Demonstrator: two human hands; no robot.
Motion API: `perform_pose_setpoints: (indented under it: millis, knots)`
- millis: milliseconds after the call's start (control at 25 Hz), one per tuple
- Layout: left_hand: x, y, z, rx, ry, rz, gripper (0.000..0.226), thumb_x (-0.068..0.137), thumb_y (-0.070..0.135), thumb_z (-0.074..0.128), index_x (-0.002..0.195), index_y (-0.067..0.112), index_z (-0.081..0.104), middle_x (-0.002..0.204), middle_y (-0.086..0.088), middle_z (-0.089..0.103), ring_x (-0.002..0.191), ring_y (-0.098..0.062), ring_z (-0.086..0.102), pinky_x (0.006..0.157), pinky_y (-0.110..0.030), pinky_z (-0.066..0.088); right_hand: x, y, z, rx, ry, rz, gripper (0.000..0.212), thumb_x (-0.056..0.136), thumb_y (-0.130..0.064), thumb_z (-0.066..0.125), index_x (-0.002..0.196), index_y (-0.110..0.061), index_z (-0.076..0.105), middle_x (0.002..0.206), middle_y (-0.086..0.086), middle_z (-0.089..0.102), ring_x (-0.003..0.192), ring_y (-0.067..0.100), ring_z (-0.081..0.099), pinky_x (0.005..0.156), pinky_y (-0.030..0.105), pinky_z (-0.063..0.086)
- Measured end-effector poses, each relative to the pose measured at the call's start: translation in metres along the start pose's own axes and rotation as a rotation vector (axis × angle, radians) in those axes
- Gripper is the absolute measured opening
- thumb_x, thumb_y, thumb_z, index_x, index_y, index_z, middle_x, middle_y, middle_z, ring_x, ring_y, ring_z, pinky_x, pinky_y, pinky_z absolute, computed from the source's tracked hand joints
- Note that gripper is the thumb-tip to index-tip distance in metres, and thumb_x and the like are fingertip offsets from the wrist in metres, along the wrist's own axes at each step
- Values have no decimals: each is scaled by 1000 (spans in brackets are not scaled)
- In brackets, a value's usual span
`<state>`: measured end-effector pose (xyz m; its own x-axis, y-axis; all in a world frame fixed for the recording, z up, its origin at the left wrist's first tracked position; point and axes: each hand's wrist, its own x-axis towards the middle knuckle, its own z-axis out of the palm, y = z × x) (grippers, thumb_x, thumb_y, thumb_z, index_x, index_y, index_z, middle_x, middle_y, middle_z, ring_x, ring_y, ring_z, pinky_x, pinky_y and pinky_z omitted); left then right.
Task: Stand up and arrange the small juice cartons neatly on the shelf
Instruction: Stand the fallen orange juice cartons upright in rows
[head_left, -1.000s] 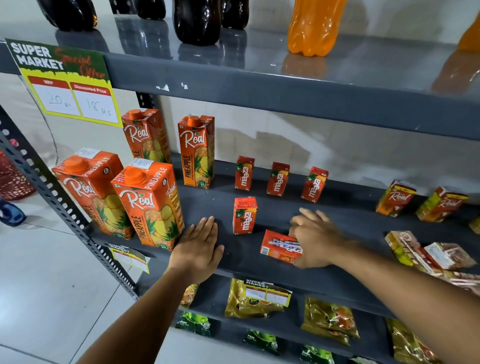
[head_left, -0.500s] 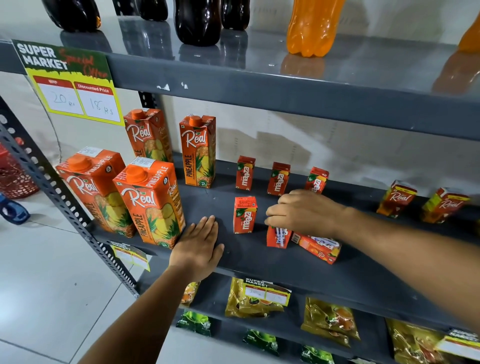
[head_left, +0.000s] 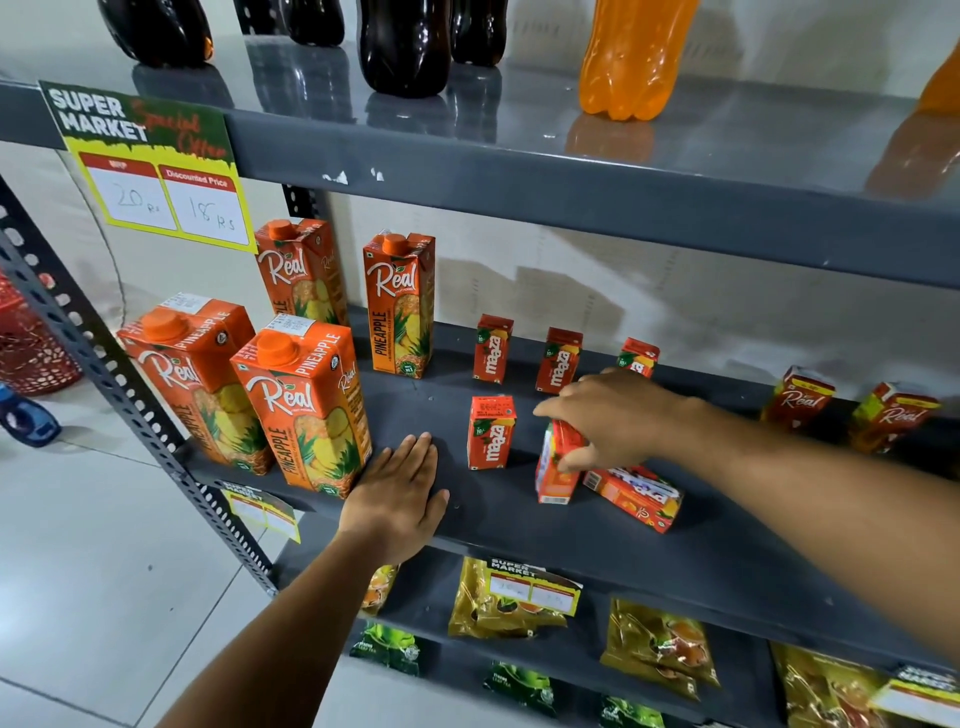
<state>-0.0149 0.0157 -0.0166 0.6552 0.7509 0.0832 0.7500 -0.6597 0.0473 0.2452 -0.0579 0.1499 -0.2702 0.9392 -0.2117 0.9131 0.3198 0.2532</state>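
Small red Maaza juice cartons stand on the grey middle shelf (head_left: 519, 525). Three stand in a back row (head_left: 492, 348), (head_left: 558, 359), (head_left: 640, 356), the last partly hidden behind my right hand. One stands in front (head_left: 490, 432). My right hand (head_left: 613, 415) grips the top of another small carton (head_left: 555, 467), which stands nearly upright, slightly tilted. Right beside it a further small carton (head_left: 636, 496) lies flat on its side. My left hand (head_left: 397, 496) rests flat, fingers together, on the shelf's front edge, holding nothing.
Large Real pineapple cartons (head_left: 306, 405) stand at the shelf's left. Two small Real cartons (head_left: 797, 400) stand at the right. Dark and orange bottles (head_left: 631, 57) are on the shelf above, snack packets (head_left: 511, 597) on the one below. A slotted upright post (head_left: 130, 415) frames the left.
My right hand picked up a lying small carton, carried it left and set it almost upright next to the front carton. My left hand has stayed in place.
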Motion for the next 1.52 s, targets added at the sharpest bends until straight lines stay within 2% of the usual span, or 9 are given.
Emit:
perform_pose_setpoints:
  millis: [160, 320, 480, 680, 840, 1000, 1240, 1360, 1520]
  knots:
    - [0, 0, 0, -4, -1, -1, 72, 92, 54, 7, 150, 12, 7, 161, -3, 3, 147, -17, -2, 115, -33, -6, 9, -20, 7, 72, 64, 383, 58, 78, -75, 46, 74, -18, 53, 69, -1, 61, 60, 18, 55, 54, 32, 41]
    - [0, 0, -1, -2, -3, 2, 71, 93, 53, 9, 150, 11, 8, 161, -4, 3, 147, -18, -1, 116, -34, -4, 12, -31, 4, 73, 109, 507, 68, 77, -81, 41, 58, -17, 49, 54, -2, 53, 48, 15, 48, 47, 26, 32]
    - [-1, 1, -2, -10, -3, -1, 69, 95, 51, 12, 150, 11, 9, 161, -4, 3, 147, -18, -1, 116, -34, -4, 1, -13, 0, 226, 92, 500, 83, 70, -91, 26, 88, -17, 59, 72, -3, 62, 64, 15, 58, 56, 28, 45]
    - [0, 0, 0, -4, -4, 2, 69, 94, 51, 10, 150, 11, 6, 161, -4, 1, 146, -17, -3, 116, -33, -4, -48, 33, 31, 777, 39, 629, 64, 77, -53, 72, 129, -21, 52, 118, 3, 64, 94, 15, 61, 72, 29, 45]
    - [-1, 1, -1, -24, 12, 7, 70, 94, 51, 12, 150, 9, 10, 161, -6, 7, 147, -19, 2, 116, -34, -1, -77, 12, 93, 710, -202, 713, 73, 65, -49, 82, 125, -20, 52, 123, 5, 63, 102, 19, 61, 83, 33, 50]
    - [-1, 2, -3, -10, 10, 5, 70, 94, 51, 13, 150, 9, 11, 161, -6, 8, 147, -19, 3, 117, -34, 0, -82, 11, 101, 666, -81, 750, 60, 66, -39, 83, 118, -23, 57, 113, 2, 66, 94, 18, 62, 76, 33, 50]
    - [0, 1, 0, 2, -15, -4, 68, 95, 50, 13, 150, 10, 8, 161, -4, 4, 147, -17, 0, 116, -33, -2, -83, 38, 57, 168, 77, 354, 58, 78, -9, 67, 129, -33, 50, 131, -5, 49, 105, 26, 59, 73, 37, 50]
    - [1, 1, -1, 11, -17, -11, 68, 95, 50, 12, 150, 11, 8, 161, -3, 3, 147, -17, -1, 116, -33, -2, -77, 38, 41, -187, 82, 100, 48, 85, -14, 64, 126, -33, 46, 130, -3, 49, 94, 26, 59, 67, 36, 49]
    - [-1, 3, -2, 16, -13, -12, 67, 96, 50, 13, 150, 11, 7, 161, -3, 3, 147, -17, -1, 116, -33, -3, -68, 33, 38, -330, 66, -102, 40, 89, -18, 63, 124, -26, 47, 137, 5, 49, 94, 28, 61, 68, 38, 49]
